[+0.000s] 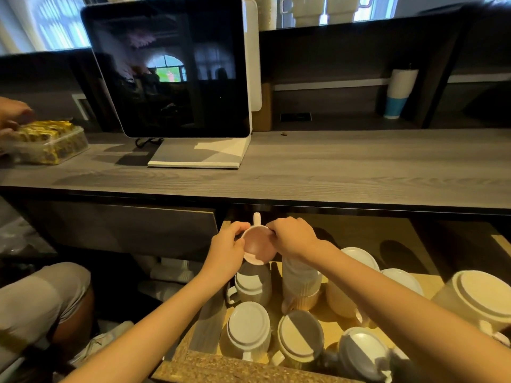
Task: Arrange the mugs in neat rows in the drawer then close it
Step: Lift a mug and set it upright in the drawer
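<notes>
Mugs filled the open wooden drawer [431, 283] under the grey wood-grain table [331, 167], most of them upside down with pale bases showing, and one was in the air above them.

Furthest left, well apart from the work, another person's hand [12, 117] rested at a clear plastic box of gold-wrapped items [47, 142] on the table; it had no bearing on the drawer.

The left hand [226, 248] was curled round the near-left rim of the pink-lined white ceramic mug [258, 244], fingers pinching the lip. That mug was held mouth-up and tilted toward the camera, its handle pointing away, above the back-left corner of the drawer. The right hand [294, 240] pinched the opposite rim (its fingertips were folded out of sight, so how deep the hold went could not be told).

The chief risk, as I judged it, lay directly below: an inverted grey-and-white mug [251, 286] and a tall ribbed white mug [300, 283] stood just beneath the held one, close together. Lowering without a clear gap could knock ceramic on ceramic, chip a rim, or tip the tall one into its neighbours. A rim-only hold could also slip if the mug was being turned over.

Further right, the inverted cream mugs [356, 275] and a large round-based cream mug [481, 299] sat unevenly, some leaning. If the drawer were pushed shut with rows that loose, they could slide and clash, or a protruding handle could catch.
</notes>
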